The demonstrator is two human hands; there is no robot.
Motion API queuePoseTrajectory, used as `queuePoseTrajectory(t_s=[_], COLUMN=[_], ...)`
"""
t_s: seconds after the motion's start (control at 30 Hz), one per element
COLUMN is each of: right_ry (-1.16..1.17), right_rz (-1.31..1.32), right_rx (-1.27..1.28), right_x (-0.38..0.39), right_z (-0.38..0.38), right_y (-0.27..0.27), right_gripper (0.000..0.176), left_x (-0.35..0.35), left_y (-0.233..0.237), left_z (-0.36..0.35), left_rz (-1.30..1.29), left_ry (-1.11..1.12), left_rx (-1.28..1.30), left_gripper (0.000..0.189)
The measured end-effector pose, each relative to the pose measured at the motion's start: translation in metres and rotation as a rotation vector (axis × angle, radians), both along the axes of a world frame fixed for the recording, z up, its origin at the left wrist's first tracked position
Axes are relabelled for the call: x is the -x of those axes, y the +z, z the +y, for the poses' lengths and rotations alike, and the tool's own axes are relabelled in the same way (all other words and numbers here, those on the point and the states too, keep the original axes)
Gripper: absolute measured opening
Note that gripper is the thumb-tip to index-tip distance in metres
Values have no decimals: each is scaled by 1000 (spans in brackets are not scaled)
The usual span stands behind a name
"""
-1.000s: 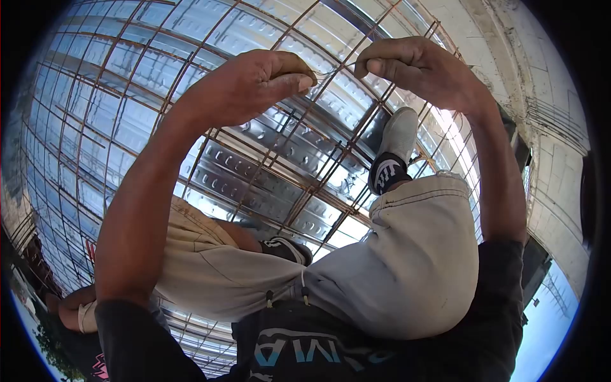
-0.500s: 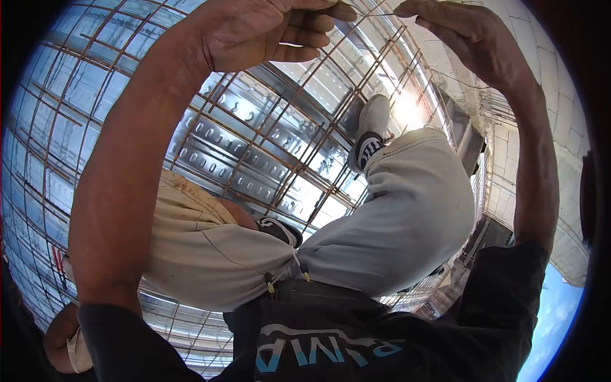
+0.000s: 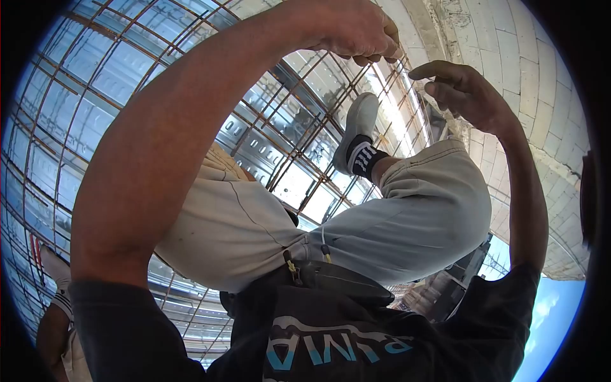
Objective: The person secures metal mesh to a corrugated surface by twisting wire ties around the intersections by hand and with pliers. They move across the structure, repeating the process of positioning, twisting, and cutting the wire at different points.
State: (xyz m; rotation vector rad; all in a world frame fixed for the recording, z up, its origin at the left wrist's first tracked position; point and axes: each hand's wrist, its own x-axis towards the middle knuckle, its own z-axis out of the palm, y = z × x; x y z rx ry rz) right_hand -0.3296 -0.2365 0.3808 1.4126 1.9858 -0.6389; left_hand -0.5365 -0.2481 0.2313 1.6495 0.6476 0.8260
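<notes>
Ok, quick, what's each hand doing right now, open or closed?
Left hand: fingers curled; whether it is closed on anything cannot be told.
Right hand: loosely open, nothing visibly held.

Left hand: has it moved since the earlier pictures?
Yes. Judged against the metal grid, the left hand has shifted rightward in the view, toward the pale wall, and now appears near the grid's wall-side edge.
</notes>
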Motion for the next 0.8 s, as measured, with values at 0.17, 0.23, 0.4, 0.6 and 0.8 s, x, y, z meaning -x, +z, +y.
queuePoseTrajectory(t_s=[0.17,0.23,0.4,0.6,0.8], right_ry=[17,8,29,125,190], right_rz=[289,367,495,746,627], right_rx=[-55,-3,-47,-99,165], right_x=[-7,-22,-49,-88,-101], right_z=[27,39,23,-1,-30], right_y=[-57,-81,-136,-195,-255], right_gripper=[41,39,27,22,27], left_x=[-9,-21,-22,-48,-77], left_y=[-25,-68,-49,-101,-128], left_z=[15,36,14,2,-34], left_rz=[67,207,198,237,647], left_ry=[150,155,-2,-110,-140], left_rx=[-257,-578,517,737,779], left_gripper=[29,30,33,36,43])
